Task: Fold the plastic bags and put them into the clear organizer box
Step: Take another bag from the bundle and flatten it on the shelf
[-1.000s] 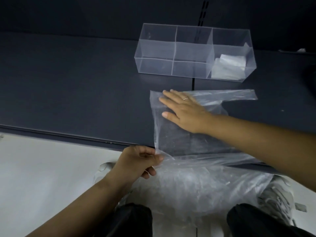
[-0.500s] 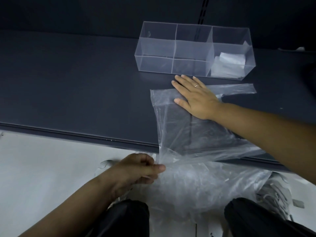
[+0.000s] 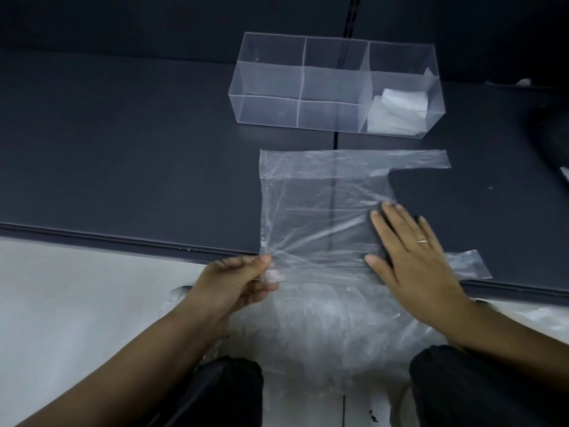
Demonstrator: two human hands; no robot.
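In the right compartment of the clear organizer box [image 3: 271, 78] lie folded bags [image 3: 397, 114]. On the desk [image 3: 123, 164] we flatten a plastic bag [image 3: 323, 192], left hand [image 3: 234, 282] pinching its corner, right hand [image 3: 412, 257] with fingers [image 3: 397, 218] spread; a heap of bags [image 3: 323, 328] is left.

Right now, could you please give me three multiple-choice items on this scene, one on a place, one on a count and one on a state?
1. Where in the clear box do the folded bags lie?
A) left compartment
B) middle compartment
C) right compartment

2. How many compartments does the box have?
A) two
B) three
C) four

3. How does the bag on the table lie?
A) spread out flat
B) rolled into a ball
C) folded into a small square

Answers:
1 C: the pale folded stack sits at the box's right end, and the other two compartments show only the dark table through them.
2 B: two dividers split the box into three.
3 A: it lies open and unfolded, with both handle strips showing.
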